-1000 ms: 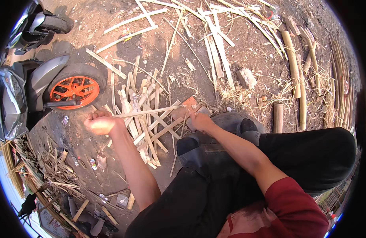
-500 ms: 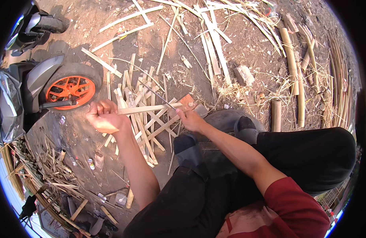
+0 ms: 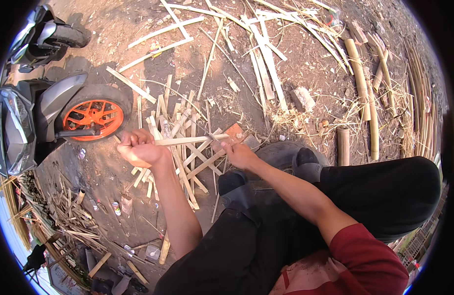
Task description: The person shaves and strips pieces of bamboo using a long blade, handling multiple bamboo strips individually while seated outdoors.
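A flat, pale bamboo strip (image 3: 190,140) runs sideways in front of me, its left end gripped in my left hand (image 3: 144,149), whose fingers are curled into a fist. My right hand (image 3: 239,155) is closed round a knife (image 3: 210,135) with a thin blade; its handle is hidden in the fingers. The blade slants up and left across the strip, near the strip's right end. Below the strip lies a loose pile of cut bamboo pieces (image 3: 190,175). Close to my right hand are a reddish flat piece (image 3: 234,131) and a dark tyre (image 3: 278,151) by my feet.
A motorbike with an orange wheel (image 3: 93,120) stands at the left, another motorbike (image 3: 49,39) behind it. Long bamboo strips (image 3: 266,56) lie at the back. To the right are bamboo poles (image 3: 359,78), a stone block (image 3: 302,99) and shavings. A can (image 3: 116,208) lies lower left.
The knife blade has swung and blurred, and now shows shorter over the strip. Both hands sit slightly lower and to the right in the picture, as does the whole scene at left.
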`<state>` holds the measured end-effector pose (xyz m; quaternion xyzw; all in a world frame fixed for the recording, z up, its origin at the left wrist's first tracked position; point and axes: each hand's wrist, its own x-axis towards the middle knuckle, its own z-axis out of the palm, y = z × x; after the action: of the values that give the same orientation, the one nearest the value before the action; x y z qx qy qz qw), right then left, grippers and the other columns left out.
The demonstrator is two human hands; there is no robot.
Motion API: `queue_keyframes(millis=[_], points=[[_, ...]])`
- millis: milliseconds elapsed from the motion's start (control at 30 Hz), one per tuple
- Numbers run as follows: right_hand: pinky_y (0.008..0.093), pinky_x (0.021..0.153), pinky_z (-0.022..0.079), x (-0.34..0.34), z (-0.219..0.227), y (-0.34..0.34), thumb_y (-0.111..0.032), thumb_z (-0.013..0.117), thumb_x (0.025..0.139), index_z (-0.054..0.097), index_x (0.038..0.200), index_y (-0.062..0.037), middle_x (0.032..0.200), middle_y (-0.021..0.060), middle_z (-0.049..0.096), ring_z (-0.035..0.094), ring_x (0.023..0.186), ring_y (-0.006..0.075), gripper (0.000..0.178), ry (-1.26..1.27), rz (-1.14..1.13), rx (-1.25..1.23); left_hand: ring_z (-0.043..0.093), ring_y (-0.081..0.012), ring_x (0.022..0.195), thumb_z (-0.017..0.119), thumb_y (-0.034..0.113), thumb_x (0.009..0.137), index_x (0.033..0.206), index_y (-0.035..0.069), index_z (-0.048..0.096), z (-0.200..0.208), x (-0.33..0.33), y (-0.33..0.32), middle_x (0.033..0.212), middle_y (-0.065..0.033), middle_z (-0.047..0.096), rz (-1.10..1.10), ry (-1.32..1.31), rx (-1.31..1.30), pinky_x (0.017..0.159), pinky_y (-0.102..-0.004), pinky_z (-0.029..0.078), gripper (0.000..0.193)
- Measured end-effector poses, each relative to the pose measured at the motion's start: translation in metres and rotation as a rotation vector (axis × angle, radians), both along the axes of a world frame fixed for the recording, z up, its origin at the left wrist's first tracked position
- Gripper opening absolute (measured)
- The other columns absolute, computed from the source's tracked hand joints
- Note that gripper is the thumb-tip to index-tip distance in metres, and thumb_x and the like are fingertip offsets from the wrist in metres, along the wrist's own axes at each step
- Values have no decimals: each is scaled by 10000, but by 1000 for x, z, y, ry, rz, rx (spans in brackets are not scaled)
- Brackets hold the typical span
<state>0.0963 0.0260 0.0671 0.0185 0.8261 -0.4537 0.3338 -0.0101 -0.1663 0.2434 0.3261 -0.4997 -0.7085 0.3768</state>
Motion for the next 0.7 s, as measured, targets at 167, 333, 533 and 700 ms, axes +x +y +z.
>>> queue_keyframes(millis=[167, 333, 533, 700], points=[[518, 734, 488, -35, 28, -19, -524, 359, 1025, 644, 784, 65, 723, 315, 611, 644, 760, 449, 697, 50, -17, -181, 187, -98, 504, 413, 238, 862, 618, 162, 212, -4, -1, 15, 555, 17, 214, -120, 1, -119, 464, -268, 141, 325], [475, 691, 495, 22, -21, 13, -470, 314, 1043, 629, 700, 73, 643, 265, 611, 650, 697, 421, 715, 112, -15, 121, 199, -103, 502, 414, 219, 884, 624, 164, 198, -2, -5, 18, 555, 16, 203, -123, 46, -56, 453, -275, 146, 342], [435, 545, 490, -23, -22, 22, -529, 339, 1029, 607, 643, 60, 525, 200, 568, 621, 501, 317, 753, 142, -178, 40, 161, -110, 484, 402, 238, 871, 609, 160, 191, -8, 2, 2, 548, 7, 194, -285, 90, -90, 446, -272, 141, 345], [475, 742, 486, -20, -20, 5, -548, 345, 1019, 622, 765, 94, 660, 280, 598, 645, 745, 434, 744, -87, -297, -177, 154, -109, 477, 414, 231, 848, 600, 167, 186, -7, -9, 18, 542, 14, 191, -204, 75, -52, 438, -270, 130, 343]])
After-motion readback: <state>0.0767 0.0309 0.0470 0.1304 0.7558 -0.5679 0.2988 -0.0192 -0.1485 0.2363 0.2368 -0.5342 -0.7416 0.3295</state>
